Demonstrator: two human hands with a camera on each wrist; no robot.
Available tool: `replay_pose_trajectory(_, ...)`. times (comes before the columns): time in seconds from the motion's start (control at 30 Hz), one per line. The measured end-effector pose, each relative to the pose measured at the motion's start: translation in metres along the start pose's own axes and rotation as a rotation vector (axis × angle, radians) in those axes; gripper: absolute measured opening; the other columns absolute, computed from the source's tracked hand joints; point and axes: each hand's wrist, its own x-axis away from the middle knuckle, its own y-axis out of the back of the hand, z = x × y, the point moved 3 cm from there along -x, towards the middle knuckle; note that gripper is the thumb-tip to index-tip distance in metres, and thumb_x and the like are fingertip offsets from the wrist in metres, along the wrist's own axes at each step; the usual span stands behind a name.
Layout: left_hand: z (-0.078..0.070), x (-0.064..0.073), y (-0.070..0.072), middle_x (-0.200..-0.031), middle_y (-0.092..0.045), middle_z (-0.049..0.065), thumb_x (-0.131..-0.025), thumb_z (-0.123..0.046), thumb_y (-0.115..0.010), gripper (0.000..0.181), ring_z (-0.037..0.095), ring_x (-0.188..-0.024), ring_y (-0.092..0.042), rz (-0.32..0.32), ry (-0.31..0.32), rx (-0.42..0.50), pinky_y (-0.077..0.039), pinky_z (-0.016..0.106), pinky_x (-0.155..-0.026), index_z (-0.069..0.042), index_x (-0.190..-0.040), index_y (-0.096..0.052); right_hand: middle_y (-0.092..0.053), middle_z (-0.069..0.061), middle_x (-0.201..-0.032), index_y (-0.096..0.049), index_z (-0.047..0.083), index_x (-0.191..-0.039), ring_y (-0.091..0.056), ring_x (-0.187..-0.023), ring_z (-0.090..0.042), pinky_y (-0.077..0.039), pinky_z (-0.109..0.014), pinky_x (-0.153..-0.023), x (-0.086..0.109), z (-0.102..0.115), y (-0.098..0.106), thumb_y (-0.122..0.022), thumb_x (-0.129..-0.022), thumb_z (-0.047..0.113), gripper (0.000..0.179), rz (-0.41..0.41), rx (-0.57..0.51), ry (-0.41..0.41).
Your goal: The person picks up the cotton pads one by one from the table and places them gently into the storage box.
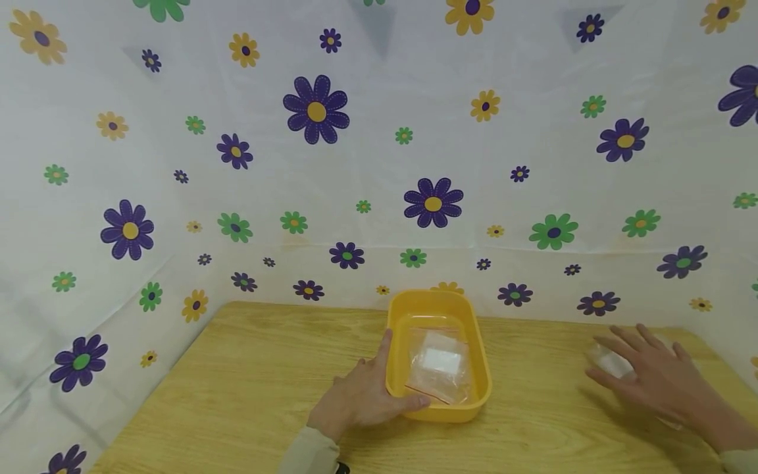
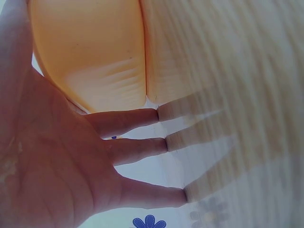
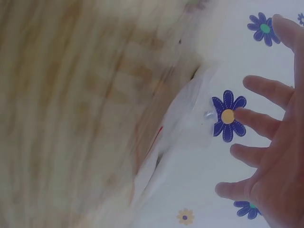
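A yellow plastic tray (image 1: 484, 388) stands on the table in the head view. Inside it lies a clear zip bag (image 1: 441, 362) with something white in it. My left hand (image 1: 361, 398) touches the tray's near left corner, thumb over the near rim and index finger along the outer side. In the left wrist view its other fingers (image 2: 137, 151) are straight and meet the table. At the right, my right hand (image 1: 657, 375) hovers with spread fingers over another clear bag (image 1: 612, 362) with white contents, partly hidden. The right wrist view shows that bag (image 3: 183, 111) apart from the fingertips.
A wood-grain table (image 1: 266, 368) carries everything. White cloth (image 1: 367, 164) printed with flowers hangs behind it and along both sides. The tray's far end stands close to the back cloth.
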Motion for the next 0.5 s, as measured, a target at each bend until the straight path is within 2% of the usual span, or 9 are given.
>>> replay_pose_trajectory(0.1,0.001,0.0,0.0,-0.16,-0.046,0.012,-0.071,-0.091,-0.061,0.131,0.042,-0.139,-0.051,-0.001,0.003,-0.004,-0.039,0.079,-0.103,-0.03,-0.166,0.005,-0.05,-0.032,-0.147,-0.063,0.009,-0.135,-0.035,-0.134,-0.061,-0.025,-0.086,-0.094,0.002,-0.006,0.001,-0.061,-0.096,0.059,0.064,0.026,-0.004,-0.001)
replay_pose_trajectory(0.27,0.001,0.0,0.0,-0.159,-0.047,0.013,-0.071,-0.091,-0.061,0.131,0.041,-0.139,-0.051,-0.001,0.006,-0.012,-0.039,0.08,-0.103,-0.03,-0.166,0.005,-0.062,-0.025,-0.137,-0.073,0.014,-0.123,-0.044,-0.129,-0.058,-0.028,-0.086,-0.093,0.004,-0.017,0.0,-0.06,-0.099,0.039,0.037,0.057,0.005,0.042)
replay_pose_trajectory(0.4,0.001,0.0,0.0,-0.16,-0.046,0.013,-0.071,-0.091,-0.061,0.131,0.041,-0.139,-0.051,0.004,0.005,-0.007,-0.04,0.078,-0.103,-0.03,-0.166,0.005,-0.07,-0.018,-0.128,-0.077,0.017,-0.114,-0.047,-0.127,-0.055,-0.023,-0.089,-0.094,0.004,-0.021,-0.003,-0.066,-0.097,0.029,0.024,0.071,0.015,0.085)
replay_pose_trajectory(0.5,0.001,0.0,0.0,-0.161,-0.045,0.013,-0.072,-0.09,-0.062,0.131,0.041,-0.139,-0.051,0.005,-0.005,0.005,-0.043,0.075,-0.103,-0.029,-0.166,0.006,-0.073,-0.014,-0.123,-0.078,0.019,-0.113,-0.047,-0.127,-0.053,-0.02,-0.091,-0.095,0.003,-0.019,-0.005,-0.074,-0.09,0.023,0.024,0.05,0.028,0.135)
